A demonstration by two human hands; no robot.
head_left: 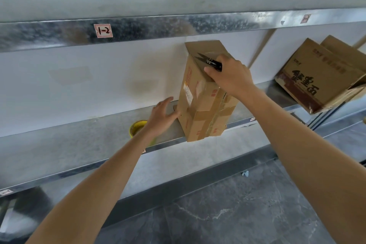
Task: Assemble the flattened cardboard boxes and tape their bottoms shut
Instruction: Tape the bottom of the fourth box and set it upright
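Cardboard box (200, 105) number one looks finished to me: it stands on end on the metal shelf (69, 144), up against the pale wall (79, 75), and the face turned toward the near side is crossed with strips of clear tape, so I judge its bottom sealed, with a flap loose at the far upper end. The right hand (231, 77) grasps a pair of black snips (210, 61) and leans on the box's upper edge; the left hand (162, 113) lies flat-fingered against its lower left side, holding nothing. A yellow tape roll (136, 127) sits on the shelf just behind the left wrist. To the right a printed box (320, 77) rests tilted — whether taped I cannot tell. No flattened boxes show here. An upper shelf (158, 25) carries a label (103, 30) reading 1-2; dark veined floor (237, 214) lies below.
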